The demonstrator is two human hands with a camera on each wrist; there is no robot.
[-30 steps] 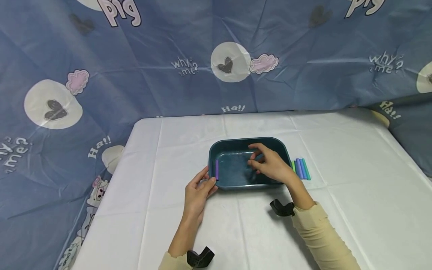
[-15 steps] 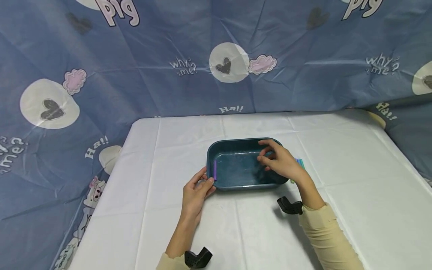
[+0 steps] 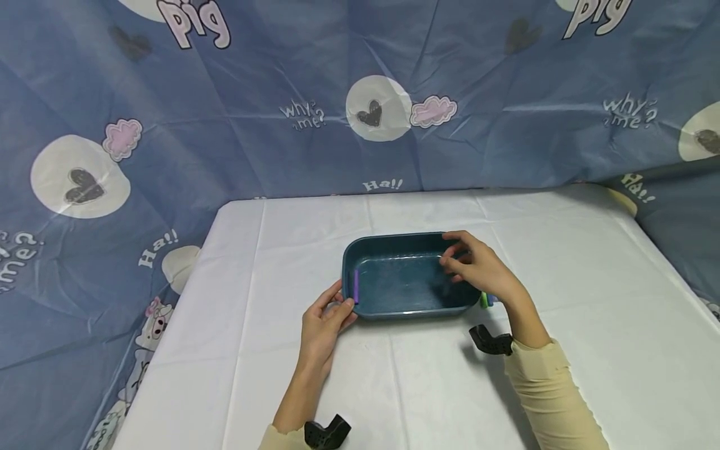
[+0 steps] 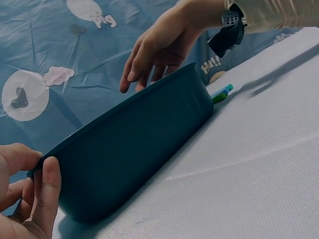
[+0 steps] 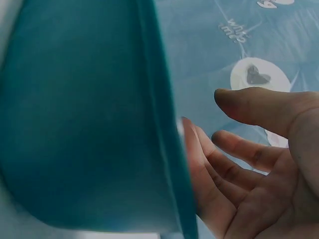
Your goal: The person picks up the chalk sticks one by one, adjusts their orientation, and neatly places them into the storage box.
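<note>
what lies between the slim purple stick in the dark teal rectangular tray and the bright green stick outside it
The head view shows the dark teal tray, its bare floor and right wall, between the purple stick and green stick.

1 white-clothed tbl (image 3: 590, 262), fold lines visible. 1 blue fabric backdrop (image 3: 253, 150), creased, behind & both sides; prtd. w/ "pig" lettering (image 3: 194, 24), pale circles (image 3: 392, 109), grey hearts (image 3: 369, 114), pink clouds (image 3: 434, 112).
</note>
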